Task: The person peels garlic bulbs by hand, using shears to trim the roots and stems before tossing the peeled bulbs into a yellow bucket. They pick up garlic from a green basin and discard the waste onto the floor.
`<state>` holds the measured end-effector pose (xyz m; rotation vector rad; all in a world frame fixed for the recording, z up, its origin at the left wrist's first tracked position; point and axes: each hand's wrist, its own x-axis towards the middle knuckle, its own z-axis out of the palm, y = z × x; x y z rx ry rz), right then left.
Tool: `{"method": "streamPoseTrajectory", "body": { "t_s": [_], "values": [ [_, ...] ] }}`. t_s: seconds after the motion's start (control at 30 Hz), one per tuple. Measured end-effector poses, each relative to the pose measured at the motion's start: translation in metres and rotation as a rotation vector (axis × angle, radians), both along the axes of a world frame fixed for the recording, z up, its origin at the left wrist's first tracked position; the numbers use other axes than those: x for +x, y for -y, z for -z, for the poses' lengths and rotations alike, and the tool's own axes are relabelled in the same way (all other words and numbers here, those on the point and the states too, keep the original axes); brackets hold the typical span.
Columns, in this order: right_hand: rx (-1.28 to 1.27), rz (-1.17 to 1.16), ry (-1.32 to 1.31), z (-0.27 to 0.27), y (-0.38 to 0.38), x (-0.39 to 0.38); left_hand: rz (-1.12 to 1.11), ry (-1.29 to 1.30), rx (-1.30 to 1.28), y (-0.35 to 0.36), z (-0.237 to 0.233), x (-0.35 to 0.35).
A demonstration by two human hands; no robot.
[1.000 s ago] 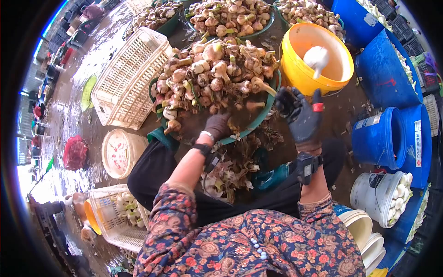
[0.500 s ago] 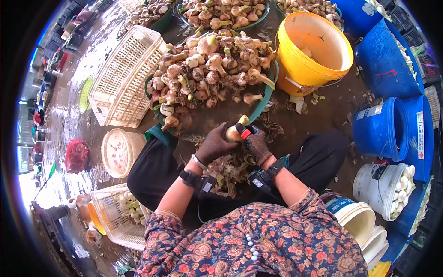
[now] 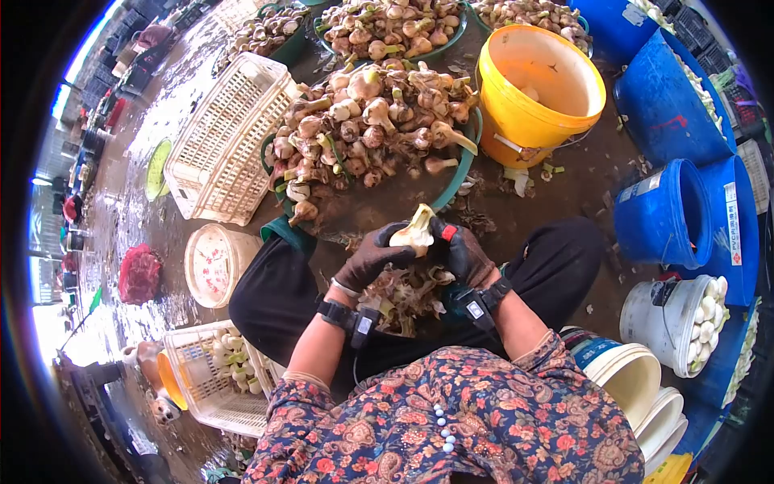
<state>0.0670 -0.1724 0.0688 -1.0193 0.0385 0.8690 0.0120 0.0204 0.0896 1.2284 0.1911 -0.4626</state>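
Observation:
A pale garlic bulb point(image 3: 414, 235) with a short stem pointing up is held before me, its surface now mostly white. My left hand point(image 3: 377, 256), in a dark brown glove, wraps round the bulb from the left. On the bulb's right side, my right hand point(image 3: 465, 256) is closed, with a red band on one finger; its thumb lies against the stem, and its other fingertips are partly hidden. Below both hands lies a heap of loose garlic skins point(image 3: 407, 300) between my legs. Just ahead stands a green tub point(image 3: 459, 181) piled with unpeeled garlic bulbs point(image 3: 371, 121).
A yellow bucket point(image 3: 516, 117) stands right of the tub, and a white plastic crate point(image 3: 226, 137) leans at its left. Blue buckets point(image 3: 657, 214) and a white bucket of peeled garlic point(image 3: 657, 323) line my right. A white tub point(image 3: 211, 266) and another crate point(image 3: 214, 395) are on my left.
The bulb has turned upright and shows a whiter surface. My right hand has shifted a little to the right, off the bulb's front. The view has moved slightly.

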Motion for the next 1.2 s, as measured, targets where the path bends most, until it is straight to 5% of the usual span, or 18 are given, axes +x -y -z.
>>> {"method": "streamPoseTrajectory", "body": {
  "t_s": [0.07,0.17,0.23,0.27,0.3,0.37,0.47,0.53,0.6,0.63,0.7,0.77,0.8,0.9,0.93,1.0,1.07,1.2],
  "values": [
    [0.061,-0.029,-0.19,-0.006,-0.001,0.002,-0.172,0.079,0.053,0.019,0.014,-0.003],
    [0.071,-0.109,-0.391,-0.006,0.001,-0.003,-0.03,0.335,0.323,0.029,0.03,-0.004],
    [-0.065,-0.006,0.623,0.001,-0.003,-0.009,-0.062,0.304,0.305,0.028,0.018,-0.004],
    [-0.342,0.098,1.018,0.011,-0.006,-0.011,-0.086,0.407,0.586,0.026,0.004,-0.002],
    [-0.34,0.097,1.012,0.02,-0.003,-0.008,-0.106,0.507,0.87,0.024,-0.002,-0.002],
    [0.005,-0.17,-0.129,0.018,-0.001,0.006,-0.068,0.556,0.841,0.02,0.001,-0.003],
    [-0.083,-0.121,0.06,0.077,-0.001,0.007,0.064,0.571,1.061,0.023,0.007,-0.006],
    [-0.087,-0.134,0.269,0.074,-0.001,0.006,-0.012,0.455,0.948,0.026,0.022,-0.008],
    [-0.403,-0.244,1.042,0.019,-0.007,0.008,-0.092,0.338,0.832,0.027,0.029,-0.009],
    [-0.401,-0.249,1.04,0.009,-0.005,0.007,-0.209,0.178,0.505,0.027,0.03,-0.01],
    [-0.124,-0.162,0.272,-0.002,0.0,0.009,-0.322,0.026,0.179,0.024,0.031,-0.009],
    [-0.023,-0.15,0.263,0.002,-0.003,0.006,-0.437,0.062,0.111,0.021,0.029,-0.012],
    [0.098,-0.123,0.255,0.003,-0.004,0.001,-0.49,0.038,-0.199,0.019,0.038,-0.012],
    [0.21,-0.139,0.305,-0.006,-0.003,-0.002,-0.608,0.208,-0.267,0.029,0.02,-0.013],
    [0.144,-0.079,0.344,-0.006,-0.005,-0.001,-0.527,0.511,0.63,0.032,0.004,-0.019],
    [0.081,-0.019,0.379,-0.006,-0.006,-0.004,-0.52,0.319,0.4,0.018,0.009,-0.017],
    [-0.595,-0.014,1.472,-0.02,-0.005,-0.009,-0.474,-0.058,-0.072,0.007,0.014,-0.01],
    [-0.521,0.094,1.119,0.013,-0.014,-0.013,-0.377,-0.01,0.139,0.008,0.017,-0.012]
  ]
}}
